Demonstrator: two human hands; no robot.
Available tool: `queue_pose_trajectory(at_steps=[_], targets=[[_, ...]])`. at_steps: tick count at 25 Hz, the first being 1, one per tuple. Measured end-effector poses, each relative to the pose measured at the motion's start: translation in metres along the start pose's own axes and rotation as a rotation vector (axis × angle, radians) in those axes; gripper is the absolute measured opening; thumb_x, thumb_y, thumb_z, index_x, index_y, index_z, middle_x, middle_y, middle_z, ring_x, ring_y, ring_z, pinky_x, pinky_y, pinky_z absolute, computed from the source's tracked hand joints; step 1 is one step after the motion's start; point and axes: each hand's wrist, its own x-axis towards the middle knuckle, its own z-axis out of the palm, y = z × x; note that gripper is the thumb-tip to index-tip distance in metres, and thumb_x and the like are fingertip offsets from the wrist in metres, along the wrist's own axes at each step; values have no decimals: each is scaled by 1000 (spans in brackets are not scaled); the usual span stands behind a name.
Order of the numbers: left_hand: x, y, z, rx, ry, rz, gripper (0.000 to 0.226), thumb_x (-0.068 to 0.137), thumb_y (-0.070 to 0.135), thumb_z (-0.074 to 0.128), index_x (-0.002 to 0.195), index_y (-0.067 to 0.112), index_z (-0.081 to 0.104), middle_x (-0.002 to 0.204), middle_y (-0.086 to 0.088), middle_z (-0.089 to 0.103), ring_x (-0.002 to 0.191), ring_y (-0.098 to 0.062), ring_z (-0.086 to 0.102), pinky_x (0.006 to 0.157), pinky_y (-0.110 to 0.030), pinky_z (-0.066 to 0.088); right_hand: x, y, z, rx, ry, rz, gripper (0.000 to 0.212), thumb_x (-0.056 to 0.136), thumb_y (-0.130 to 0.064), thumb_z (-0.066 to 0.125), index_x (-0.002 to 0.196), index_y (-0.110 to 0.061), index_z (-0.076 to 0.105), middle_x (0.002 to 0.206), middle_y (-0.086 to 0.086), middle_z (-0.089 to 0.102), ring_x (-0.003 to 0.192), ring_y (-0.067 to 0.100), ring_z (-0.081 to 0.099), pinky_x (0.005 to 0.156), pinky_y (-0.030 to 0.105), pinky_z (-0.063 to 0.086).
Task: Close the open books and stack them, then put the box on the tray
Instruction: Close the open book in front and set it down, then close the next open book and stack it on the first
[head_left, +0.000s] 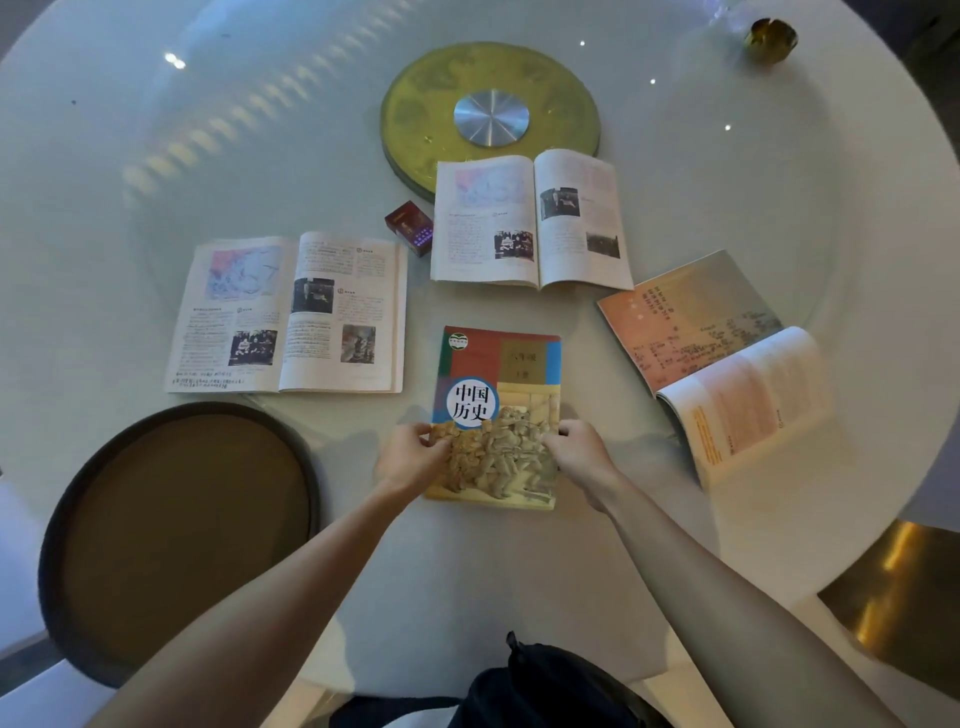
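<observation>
A closed history textbook (501, 374) with a colourful cover lies flat in front of me. My left hand (413, 454) grips its lower left edge and my right hand (579, 449) grips its lower right edge. Three books lie open: one at the left (291, 312), one further back at the centre (530, 221), and one with orange pages at the right (722, 358). A small dark red box (410, 227) stands between the left and centre open books. The round dark-rimmed brown tray (176, 525) sits at the near left.
The white round table (156, 156) carries a gold turntable disc with a silver hub (491, 111) at the back. A small gold cup (770, 37) stands far right. A dark bag (545, 686) rests at my lap. A gold chair part (893, 587) shows at the right.
</observation>
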Motion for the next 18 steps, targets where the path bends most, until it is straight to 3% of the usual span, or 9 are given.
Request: queue_pose_trajectory(at_steps=[2,4,7,9,14,18], targets=[[-1,13,1,210,127,66,30,83,30,64,109,16,73,91,-3,73,84,-23,69,73,-38,59,4,0,-7,-82,0,-52,16,93,-13,55,76,-14,55,73,8,49,69,21,45,64,34,32],[3,33,10,262,201,171,37,85,32,67,118,14,67,105,-7,69,93,-23,65,77,-37,56,8,5,-20,-149,-3,-94,21,93,-14,54,73,-13,58,71,10,52,70,19,46,62,34,34],[13,77,35,191,58,307,38,87,31,68,121,15,65,109,-3,66,91,-15,65,73,-30,56,15,13,-53,-66,63,-123,22,94,-15,56,81,-4,70,77,17,65,73,15,55,67,33,44],[19,111,64,231,-50,398,38,85,32,70,120,18,67,109,0,64,93,-14,65,73,-29,55,18,22,-89,80,164,-105,21,94,-15,58,89,-1,72,82,17,70,77,18,61,73,41,54],[17,178,163,254,-239,515,46,81,24,77,124,18,64,109,-5,64,91,-18,64,83,-34,56,26,57,-204,203,428,-105,17,83,-20,61,75,-8,69,70,2,70,70,15,64,70,35,54],[11,195,226,180,-339,488,53,80,18,76,127,17,53,108,3,60,92,-14,61,70,-18,49,49,72,-291,88,590,-99,13,89,-20,63,94,-21,75,97,-11,74,101,18,70,81,26,48]])
